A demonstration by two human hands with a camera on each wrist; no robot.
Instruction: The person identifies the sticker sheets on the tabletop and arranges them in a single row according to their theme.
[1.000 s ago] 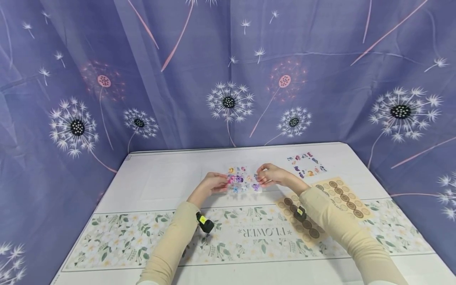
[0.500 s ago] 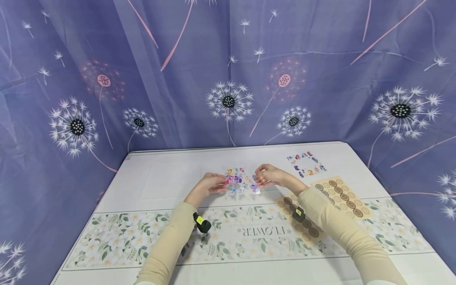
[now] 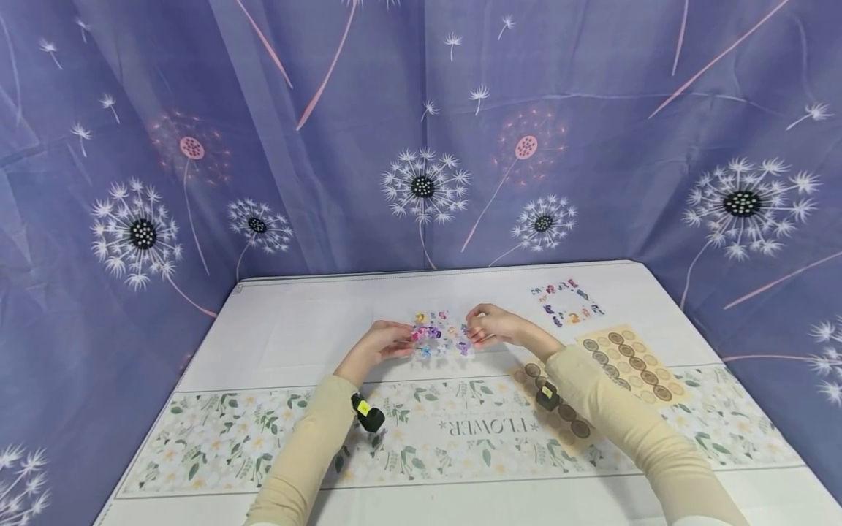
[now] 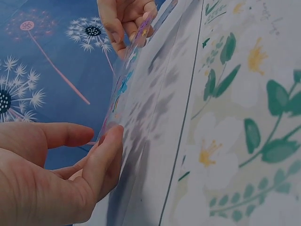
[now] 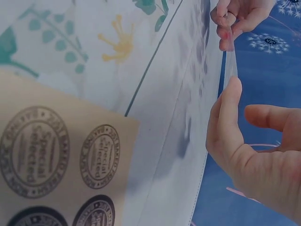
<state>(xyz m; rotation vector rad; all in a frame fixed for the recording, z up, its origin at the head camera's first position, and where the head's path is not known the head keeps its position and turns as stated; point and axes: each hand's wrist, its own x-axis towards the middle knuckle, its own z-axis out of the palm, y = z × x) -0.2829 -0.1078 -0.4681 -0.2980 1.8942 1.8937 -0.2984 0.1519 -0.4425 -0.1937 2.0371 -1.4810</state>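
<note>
A transparent sticker sheet [image 3: 435,337] with small colourful cartoon figures is stretched between both hands, above the white part of the table; its shadow falls below it in the wrist views. My left hand [image 3: 384,340] pinches its left edge between thumb and fingers. At the opposite edge, my right hand [image 3: 501,326] holds the sheet by the fingertips. Seen from the left wrist, the sheet [image 4: 123,87] is nearly edge-on, with the right hand [image 4: 126,21] at its far end. In the right wrist view, one right-hand finger stands apart from the sheet.
Another clear sticker sheet [image 3: 582,315], its figures ringed around a plain middle, lies at the back right. A tan sheet of round brown labels [image 3: 641,369] lies partly under the right forearm. A flower-printed band [image 3: 263,438] crosses the table; a purple dandelion curtain [image 3: 329,183] hangs behind.
Both hands and the sticker sheet between them have drifted slightly left. The grips look the same, and the other sheets have not moved.
</note>
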